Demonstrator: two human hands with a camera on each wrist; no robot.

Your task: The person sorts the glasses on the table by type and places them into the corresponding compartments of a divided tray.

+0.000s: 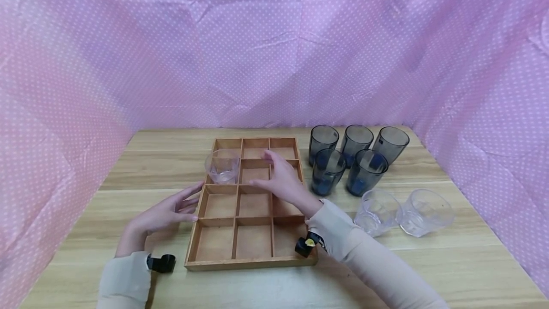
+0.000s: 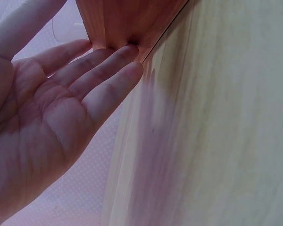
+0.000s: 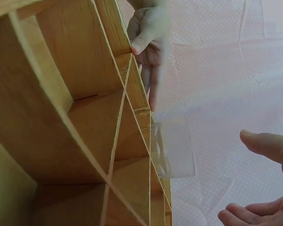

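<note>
A wooden divided tray (image 1: 253, 265) lies on the table, its compartments set in three columns. One clear glass (image 1: 223, 171) stands in the left column, second row from the back. My left hand (image 1: 165, 211) rests against the tray's left side; in the left wrist view its extended fingertips (image 2: 132, 70) touch the outer wall. Above the middle and right columns hovers my right hand (image 1: 283, 180), thumb and fingers spread with nothing between them. The right wrist view shows this hand's thumb (image 3: 269, 145) apart from the glass.
To the tray's right stand several grey-blue tinted tumblers (image 1: 325, 175) in a cluster. Nearer to me are two clear glasses, one on the left (image 1: 375, 213) and one on the right (image 1: 426, 213), close together. Pink dotted cloth (image 1: 274, 61) hangs behind and at both sides.
</note>
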